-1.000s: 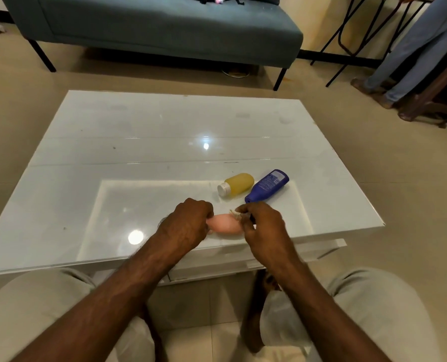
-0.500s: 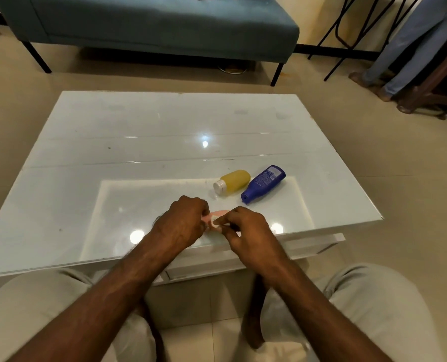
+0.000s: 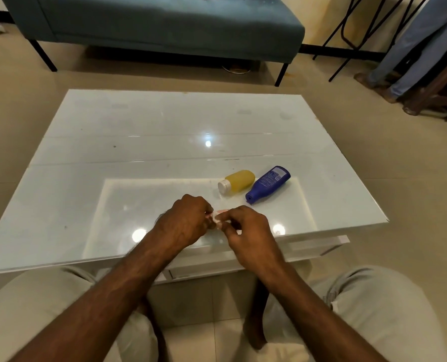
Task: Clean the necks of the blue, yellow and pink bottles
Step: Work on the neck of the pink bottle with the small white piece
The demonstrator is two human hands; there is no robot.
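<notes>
Hands meet at the near edge of the white counter (image 3: 165, 121). The left hand (image 3: 188, 223) is curled shut around the pink bottle (image 3: 221, 211), of which only a small pink strip shows between the knuckles. The right hand (image 3: 245, 228) pinches a small white piece (image 3: 216, 219), maybe a wipe or a cap, I cannot tell which, and holds it against the end of the bottle. I judge that the left hand holds the bottle steady so the right one can work on the neck.

The yellow bottle (image 3: 239, 180) lies on its side at about 1 o'clock from the hands, its white cap (image 3: 224, 186) toward the person. The blue bottle (image 3: 268, 184) lies just beside it, at about 2 o'clock, cap end also near. Both are within easy reach, probably waiting for their turn.

One second ago the pink body was plain to see between the hands. Now the hands have closed together and nearly cover it. The two other bottles have not moved.
</notes>
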